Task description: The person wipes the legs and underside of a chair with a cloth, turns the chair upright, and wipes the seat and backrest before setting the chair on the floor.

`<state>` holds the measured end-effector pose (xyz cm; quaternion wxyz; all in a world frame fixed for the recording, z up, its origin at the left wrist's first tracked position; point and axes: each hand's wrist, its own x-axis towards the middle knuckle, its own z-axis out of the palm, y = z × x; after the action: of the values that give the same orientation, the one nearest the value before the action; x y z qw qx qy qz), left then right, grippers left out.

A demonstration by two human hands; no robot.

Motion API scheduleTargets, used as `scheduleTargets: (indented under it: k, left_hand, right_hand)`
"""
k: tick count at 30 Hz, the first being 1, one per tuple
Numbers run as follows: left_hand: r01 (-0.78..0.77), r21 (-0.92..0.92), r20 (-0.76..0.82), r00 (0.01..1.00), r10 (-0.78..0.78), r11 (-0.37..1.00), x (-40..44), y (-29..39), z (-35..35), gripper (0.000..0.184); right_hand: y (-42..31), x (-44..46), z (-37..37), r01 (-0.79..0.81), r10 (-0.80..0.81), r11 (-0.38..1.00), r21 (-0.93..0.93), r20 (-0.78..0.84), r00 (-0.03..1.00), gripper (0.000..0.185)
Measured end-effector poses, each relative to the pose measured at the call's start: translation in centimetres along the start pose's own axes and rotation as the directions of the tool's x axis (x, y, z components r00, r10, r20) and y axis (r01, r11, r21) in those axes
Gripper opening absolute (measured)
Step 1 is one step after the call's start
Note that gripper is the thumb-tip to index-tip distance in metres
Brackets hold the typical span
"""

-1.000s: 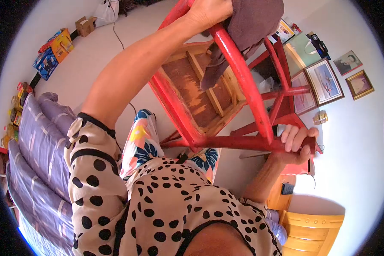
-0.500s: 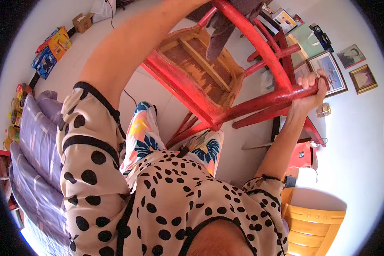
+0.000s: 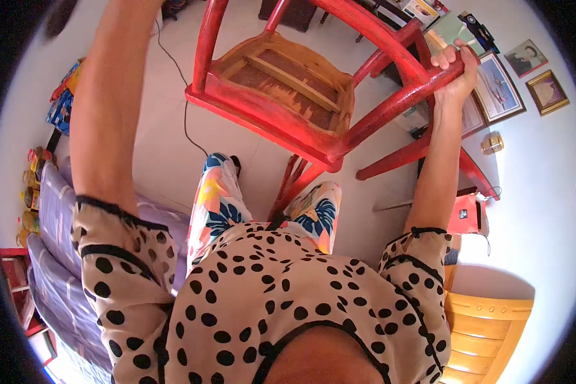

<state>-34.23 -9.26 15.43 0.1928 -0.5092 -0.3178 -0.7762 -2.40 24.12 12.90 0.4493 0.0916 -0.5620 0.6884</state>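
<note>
A red wooden chair (image 3: 256, 131) is held tilted in front of my body, with the bare wood underside of its seat (image 3: 288, 80) facing me. My right hand (image 3: 457, 70) is wrapped round the end of one red leg at the upper right. My left forearm rises past the top edge at the upper left, and the hand itself is out of frame. A dark, blurred thing (image 3: 60, 16) shows in the upper left corner; it may be cloth, but I cannot tell.
Purple bedding (image 3: 57, 256) lies at the left, near bottles and packets (image 3: 31, 192). A black cable (image 3: 184, 121) runs over the floor. Framed pictures (image 3: 498, 86), a red bag (image 3: 466, 214) and a yellow wooden headboard (image 3: 486, 326) are at the right. Another red piece of furniture stands behind the chair.
My left arm has swung up and left, taking its hand out of view, and the brown cloth has left the chair. My right hand has moved up with the leg as the chair turned.
</note>
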Motion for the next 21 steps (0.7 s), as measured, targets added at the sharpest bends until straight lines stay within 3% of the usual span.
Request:
scheduleTargets:
  k: [2, 4, 6, 7, 8, 11, 12, 13, 15, 17, 19, 20, 21]
  left_hand:
    - [0.067, 0.037, -0.022, 0.998, -0.066, 0.997, -1.1, 0.7, -3.5, 0.031]
    - [0.232, 0.034, -0.121, 0.967, -0.226, 0.972, -3.4, 0.8, -6.7, 0.033]
    - [0.494, -0.119, -0.490, 0.725, -0.484, 0.861, -6.4, 0.7, -5.8, 0.032]
    - [0.520, -0.179, -0.622, 0.598, -0.506, 0.835, -8.4, -0.2, -5.2, 0.032]
    - [0.579, -0.157, -0.664, 0.539, -0.519, 0.800, -10.6, -1.1, -5.2, 0.030]
    - [0.742, 0.351, -0.448, 0.669, -0.594, 0.571, -18.2, -3.4, -4.3, 0.024]
    - [0.769, 0.406, -0.405, 0.636, -0.657, 0.494, -20.2, -3.7, -4.3, 0.022]
    - [0.837, 0.124, -0.384, 0.535, -0.753, 0.532, -23.8, -6.5, -6.4, 0.024]
    - [0.942, -0.095, -0.312, 0.278, -0.909, 0.321, -25.4, -6.9, -8.0, 0.028]
    - [0.980, 0.071, -0.296, 0.200, -0.934, 0.187, -25.7, -7.3, -8.2, 0.031]
    - [0.884, 0.289, -0.240, 0.438, -0.866, 0.367, -25.1, -6.0, -7.3, 0.029]
    - [0.703, 0.409, -0.135, 0.677, -0.723, 0.582, -24.0, -5.0, -5.3, 0.025]
    - [0.565, 0.591, -0.207, 0.796, -0.569, 0.576, -22.5, -3.3, -2.4, 0.021]
  right_hand:
    - [-0.2, 0.7, -1.4, -0.005, 0.005, 1.000, 0.007, 0.013, 1.000, 0.022]
    - [-0.7, 0.8, -2.2, -0.018, 0.018, 1.000, 0.006, 0.024, 1.000, 0.024]
    - [-1.1, 0.6, -3.2, -0.013, 0.012, 1.000, 0.005, 0.037, 0.999, 0.026]
    - [-1.4, 0.3, -3.5, -0.012, 0.011, 1.000, 0.019, 0.055, 0.998, 0.026]
    - [-1.8, -0.1, -3.8, -0.013, 0.011, 0.999, 0.031, 0.071, 0.997, 0.026]
    - [-2.5, -1.2, -4.5, 0.022, -0.022, 1.000, -0.004, 0.059, 0.998, 0.030]
    - [-2.8, -1.4, -4.9, 0.041, -0.040, 0.999, -0.018, 0.057, 0.998, 0.030]
    - [-3.0, -1.8, -4.9, 0.050, -0.050, 0.999, -0.018, 0.052, 0.997, 0.031]
    - [-3.7, -3.0, -5.4, 0.031, -0.035, 0.999, 0.044, 0.101, 0.994, 0.032]
    - [-4.0, -3.6, -6.0, 0.034, -0.048, 0.994, 0.102, 0.137, 0.989, 0.034]
    - [-4.7, -4.3, -5.7, 0.087, -0.089, 0.996, 0.029, 0.072, 0.993, 0.033]
    - [-4.9, -4.3, -6.8, 0.087, -0.093, 0.995, 0.053, 0.122, 0.988, 0.034]
    - [-5.0, -4.6, -6.5, 0.099, -0.105, 0.992, 0.079, 0.085, 0.991, 0.034]
